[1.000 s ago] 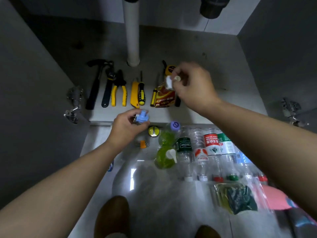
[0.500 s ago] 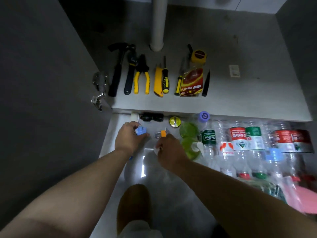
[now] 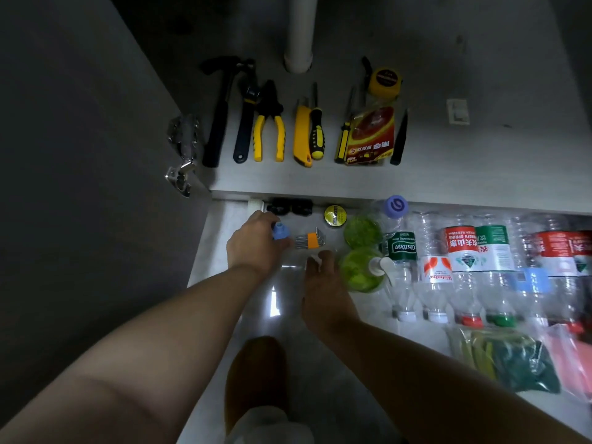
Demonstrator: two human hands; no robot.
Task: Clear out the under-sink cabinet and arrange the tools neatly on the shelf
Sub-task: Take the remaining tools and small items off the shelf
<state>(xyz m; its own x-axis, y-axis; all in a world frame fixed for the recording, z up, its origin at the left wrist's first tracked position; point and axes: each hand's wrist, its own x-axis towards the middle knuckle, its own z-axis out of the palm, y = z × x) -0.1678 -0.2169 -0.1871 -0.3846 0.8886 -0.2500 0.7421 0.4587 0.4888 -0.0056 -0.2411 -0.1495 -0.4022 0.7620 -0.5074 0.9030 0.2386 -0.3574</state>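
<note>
Floor level, nearest: bag of green scouring pads point(image 3: 512, 363) and a row of plastic bottles point(image 3: 464, 267) laid on their sides, judged to be cleared out of the cabinet.

Right hand point(image 3: 323, 283): fingers loosely spread, nothing held; positioned just beside a green bottle point(image 3: 360, 269) and a little short of the hex key set point(image 3: 309, 241).

Left hand point(image 3: 256, 241): fingers curled round a small blue plastic piece point(image 3: 281, 231), held just left of the hex key set.

Unshelved, close under the shelf edge: yellow tape roll point(image 3: 335, 215), black fittings point(image 3: 290, 207).

Shelf point(image 3: 480, 174), beyond: hammer point(image 3: 221, 113), wrench point(image 3: 245, 123), pliers point(image 3: 269, 123), utility knife point(image 3: 302, 136), screwdriver point(image 3: 316, 129), red packet point(image 3: 370, 136) and tape measure point(image 3: 384, 80), laid roughly parallel. A small white item point(image 3: 458, 111) is set well apart to the right.

Status, as judged: arrangement largely done. The hex key set, tape roll, black fittings and blue piece are left to be shelved.
</note>
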